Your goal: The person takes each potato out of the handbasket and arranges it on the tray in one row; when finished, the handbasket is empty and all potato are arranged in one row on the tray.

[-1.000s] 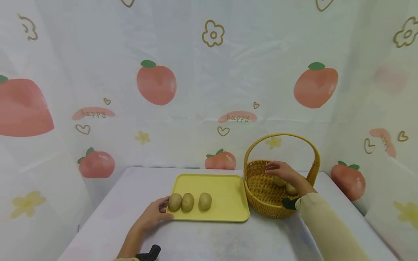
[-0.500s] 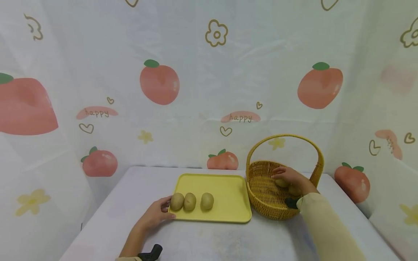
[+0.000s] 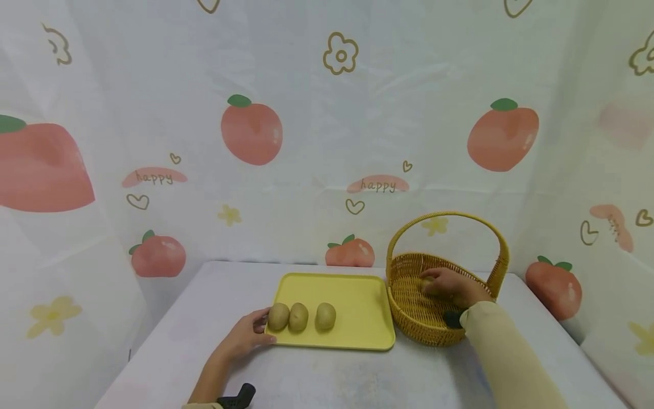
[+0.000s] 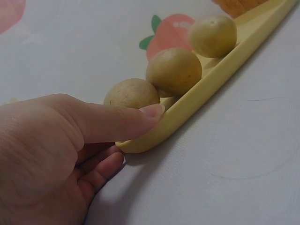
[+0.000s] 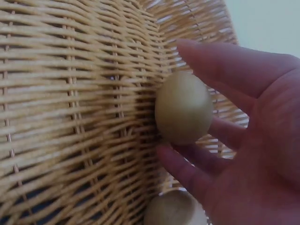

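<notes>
My left hand (image 3: 246, 335) holds the near left corner of a yellow tray (image 3: 357, 312); in the left wrist view its thumb lies over the rim, fingers beside and below. Three potatoes stand on the tray: one potato (image 3: 278, 316) by that hand, a second potato (image 3: 298, 317) beside it, a third potato (image 3: 325, 316) slightly apart. Inside a wicker basket (image 3: 416, 321), my right hand (image 3: 452, 286) is around a potato (image 5: 183, 108). The right wrist view shows a gap between thumb and potato, with fingers beneath and behind it. Another potato (image 5: 173, 208) lies below.
The basket's tall arched handle (image 3: 444, 214) rises over the right forearm's side. Basket and tray stand side by side on a white-covered table (image 3: 327, 378). A printed curtain (image 3: 306, 227) hangs behind the table and along both sides.
My right hand has lowered into the basket and come around a potato there. My left hand stays at the tray corner. The head view has shifted slightly.
</notes>
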The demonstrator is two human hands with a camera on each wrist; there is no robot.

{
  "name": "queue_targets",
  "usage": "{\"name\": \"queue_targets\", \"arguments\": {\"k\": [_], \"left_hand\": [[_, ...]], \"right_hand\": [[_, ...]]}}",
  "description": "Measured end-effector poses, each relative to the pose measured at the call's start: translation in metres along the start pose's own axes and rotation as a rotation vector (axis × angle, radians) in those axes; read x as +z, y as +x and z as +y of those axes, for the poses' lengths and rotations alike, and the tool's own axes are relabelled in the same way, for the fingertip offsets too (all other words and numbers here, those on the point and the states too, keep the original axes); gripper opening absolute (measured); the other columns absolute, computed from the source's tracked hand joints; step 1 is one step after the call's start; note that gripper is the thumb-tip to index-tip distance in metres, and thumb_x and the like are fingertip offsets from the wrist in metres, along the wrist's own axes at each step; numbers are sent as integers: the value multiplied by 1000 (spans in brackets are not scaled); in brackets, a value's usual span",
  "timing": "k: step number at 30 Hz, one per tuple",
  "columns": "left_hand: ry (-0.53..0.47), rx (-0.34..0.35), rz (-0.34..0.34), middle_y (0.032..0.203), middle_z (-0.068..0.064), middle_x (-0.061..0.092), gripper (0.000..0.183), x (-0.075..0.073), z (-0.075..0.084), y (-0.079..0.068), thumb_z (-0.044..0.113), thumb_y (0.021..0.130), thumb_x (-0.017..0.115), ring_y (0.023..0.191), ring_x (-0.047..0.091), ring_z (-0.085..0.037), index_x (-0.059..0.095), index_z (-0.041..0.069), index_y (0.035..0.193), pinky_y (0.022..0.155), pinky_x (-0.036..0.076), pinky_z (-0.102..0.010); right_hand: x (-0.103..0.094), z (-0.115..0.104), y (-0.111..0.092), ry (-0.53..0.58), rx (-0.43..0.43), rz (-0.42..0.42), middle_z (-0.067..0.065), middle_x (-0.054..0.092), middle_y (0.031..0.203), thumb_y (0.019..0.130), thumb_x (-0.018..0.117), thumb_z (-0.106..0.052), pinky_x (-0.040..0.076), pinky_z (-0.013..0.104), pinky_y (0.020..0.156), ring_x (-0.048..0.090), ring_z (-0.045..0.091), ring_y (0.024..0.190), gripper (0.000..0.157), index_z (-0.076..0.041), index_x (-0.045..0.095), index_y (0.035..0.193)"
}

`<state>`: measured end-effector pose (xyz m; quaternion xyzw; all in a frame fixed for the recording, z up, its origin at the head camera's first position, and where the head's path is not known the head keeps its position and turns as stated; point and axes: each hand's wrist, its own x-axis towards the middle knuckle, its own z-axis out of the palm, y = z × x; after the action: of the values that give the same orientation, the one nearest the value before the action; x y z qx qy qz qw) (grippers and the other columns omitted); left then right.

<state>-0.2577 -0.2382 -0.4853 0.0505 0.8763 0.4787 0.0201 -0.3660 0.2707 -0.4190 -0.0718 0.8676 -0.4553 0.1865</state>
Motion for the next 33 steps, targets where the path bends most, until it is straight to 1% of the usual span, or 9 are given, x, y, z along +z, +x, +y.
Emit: {"name": "queue_targets", "arguments": {"k": [2,4,7,11,13,18,24,30,33], "left_hand": [[1,7,-7,127,-25,57,81,0,0,1,8,71,85,109,60,-37,44,-10,139,95,49,-48],[-1,14,-12,127,-26,57,81,1,0,1,8,71,85,110,59,-38,44,-10,139,95,48,-48],[1,15,-11,127,-25,57,82,2,1,2,10,71,85,109,59,-37,44,-9,139,95,48,-48],[16,13,-10,127,-25,58,83,2,1,2,13,71,85,108,60,-35,44,-9,139,94,49,-47],[21,20,-14,127,-26,57,83,2,1,2,13,71,85,108,60,-35,43,-10,139,94,49,-47],[6,23,-18,127,-25,57,82,2,1,2,10,71,85,108,60,-35,44,-10,139,95,48,-49],[4,17,-11,127,-24,58,81,1,1,1,8,71,85,108,60,-34,44,-10,138,95,48,-49],[6,-9,1,126,-24,58,81,1,1,1,8,70,86,109,60,-37,45,-9,139,95,49,-48],[16,-14,0,126,-23,58,81,0,1,1,9,71,86,109,60,-36,45,-8,139,94,49,-47]], "right_hand": [[-1,-2,1,-128,-40,-27,34,32,145,87,69,-10,42,51,97,39,44,125,56,5,48,138],[-3,-4,2,-246,-78,-37,34,35,143,86,71,-12,42,52,97,41,43,124,55,4,52,135],[-4,-7,6,-361,-128,-49,33,45,134,83,73,-10,47,48,88,49,38,111,53,5,55,131],[-2,-10,8,-377,-110,-54,22,54,118,78,74,-5,46,37,74,50,28,92,50,3,60,125],[0,-12,8,-358,-89,-62,16,54,110,75,73,-1,44,34,69,49,25,85,48,1,61,122],[4,-9,10,-318,-75,-81,11,52,93,69,68,7,42,30,60,47,21,71,44,1,61,112],[4,-10,11,-335,-112,-90,9,52,91,71,67,6,41,28,58,46,19,68,41,-1,62,112],[5,-25,5,-243,-192,-126,12,54,90,76,67,4,52,39,64,52,20,72,46,5,58,121],[6,-33,1,-267,-259,-115,11,54,92,76,71,0,54,40,67,54,20,75,49,5,57,123]]}}
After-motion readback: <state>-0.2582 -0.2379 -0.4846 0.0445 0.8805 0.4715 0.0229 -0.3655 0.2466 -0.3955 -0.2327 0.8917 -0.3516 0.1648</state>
